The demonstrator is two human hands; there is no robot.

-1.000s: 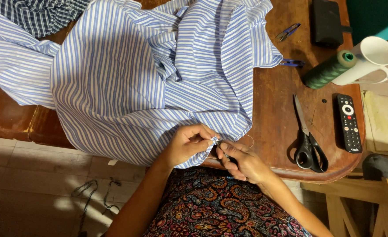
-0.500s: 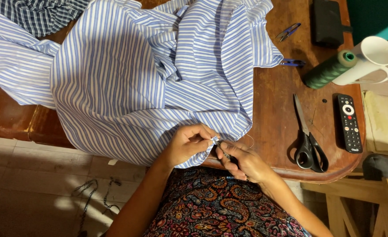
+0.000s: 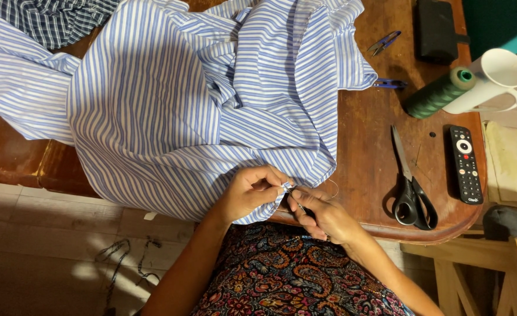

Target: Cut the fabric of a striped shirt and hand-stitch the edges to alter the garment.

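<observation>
Pinching the striped shirt (image 3: pixel 211 117) hem, the left hand (image 3: pixel 249 193) curls, while the right hand (image 3: pixel 325 216) grips a small tool (image 3: pixel 300 208).

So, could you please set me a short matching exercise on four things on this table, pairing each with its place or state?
Things:
1. striped shirt
2. scissors
3. spool of thread
4. remote control

Places or states:
A. lying on its side against the white cup
B. flat by the table's right rim, right of the scissors
C. its hem pinched in the left hand, the right hand close beside it
D. shut, handles toward the person

Pairs: 1-C, 2-D, 3-A, 4-B
</observation>
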